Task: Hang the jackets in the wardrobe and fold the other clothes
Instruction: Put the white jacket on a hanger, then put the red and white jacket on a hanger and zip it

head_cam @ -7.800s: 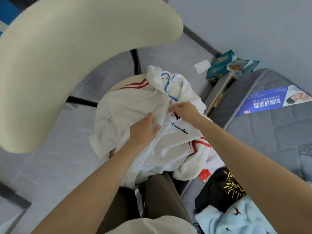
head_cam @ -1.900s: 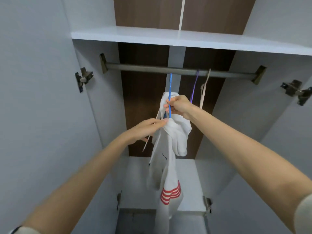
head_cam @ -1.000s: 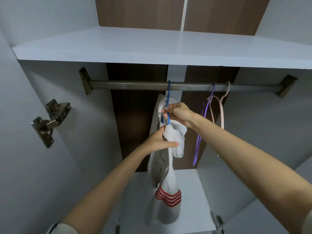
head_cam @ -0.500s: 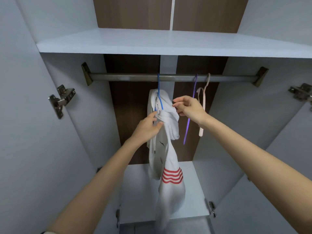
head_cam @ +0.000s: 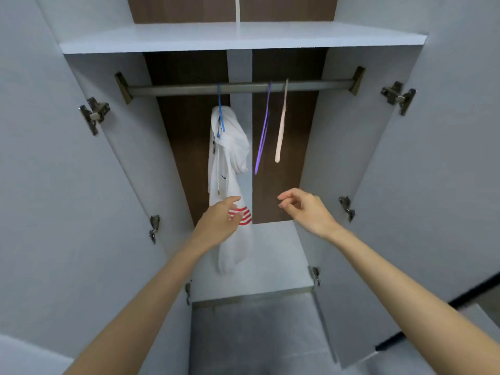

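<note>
A white jacket (head_cam: 230, 158) with red stripes on its sleeve hangs from a blue hanger (head_cam: 219, 109) on the wardrobe's metal rail (head_cam: 189, 90), left of centre. My left hand (head_cam: 220, 221) is low in front of the striped sleeve, fingers apart, holding nothing. Over to the right, my right hand (head_cam: 304, 208) is also away from the jacket, fingers loosely curled and empty. Both hands are well below the hanger.
A purple hanger (head_cam: 262, 133) and a pale pink hanger (head_cam: 281, 125) hang bare on the rail to the jacket's right. A white shelf (head_cam: 243, 39) runs above the rail. Both wardrobe doors (head_cam: 54, 185) stand open at the sides, with metal hinges.
Both hands have let go of the jacket and hanger and dropped down away from the rail. The jacket now hangs by itself. Earlier it lay on a chair.
</note>
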A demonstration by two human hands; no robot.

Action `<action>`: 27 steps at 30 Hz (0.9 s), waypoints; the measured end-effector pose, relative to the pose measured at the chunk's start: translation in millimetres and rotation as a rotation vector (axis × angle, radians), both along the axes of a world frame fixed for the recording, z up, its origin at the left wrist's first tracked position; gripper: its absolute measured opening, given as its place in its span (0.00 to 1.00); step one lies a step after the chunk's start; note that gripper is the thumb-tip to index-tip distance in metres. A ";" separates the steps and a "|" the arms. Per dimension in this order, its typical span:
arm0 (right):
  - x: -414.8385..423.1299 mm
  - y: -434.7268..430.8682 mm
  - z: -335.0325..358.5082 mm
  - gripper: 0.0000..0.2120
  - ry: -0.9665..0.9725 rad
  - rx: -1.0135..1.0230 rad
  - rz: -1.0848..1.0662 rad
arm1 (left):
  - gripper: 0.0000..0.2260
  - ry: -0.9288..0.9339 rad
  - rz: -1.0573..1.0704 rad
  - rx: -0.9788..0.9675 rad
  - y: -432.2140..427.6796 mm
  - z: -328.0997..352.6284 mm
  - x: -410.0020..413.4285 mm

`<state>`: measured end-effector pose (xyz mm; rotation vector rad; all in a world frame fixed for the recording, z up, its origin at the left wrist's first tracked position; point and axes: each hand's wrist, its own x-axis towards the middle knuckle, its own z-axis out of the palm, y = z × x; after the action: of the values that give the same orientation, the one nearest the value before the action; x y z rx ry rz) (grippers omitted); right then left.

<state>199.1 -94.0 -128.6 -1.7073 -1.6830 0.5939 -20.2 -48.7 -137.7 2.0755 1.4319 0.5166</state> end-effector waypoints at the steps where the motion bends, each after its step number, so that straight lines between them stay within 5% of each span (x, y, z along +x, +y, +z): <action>1: 2.3 -15.5 -3.2 0.09 -0.013 -0.010 -0.011 | 0.20 0.021 -0.015 0.017 -10.1 -2.2 1.8; 10: 11.3 -171.2 -40.2 0.10 -0.165 -0.073 -0.190 | 0.21 0.111 -0.226 0.064 -106.8 -27.7 23.6; 27: -3.1 -558.1 -112.5 0.10 -0.059 -0.295 -0.889 | 0.21 0.257 -1.017 -0.006 -393.6 -109.9 117.5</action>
<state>196.0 -652.1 -241.1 -2.4418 -0.7273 0.3596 97.4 -442.3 -247.7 2.5622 0.3265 -0.1765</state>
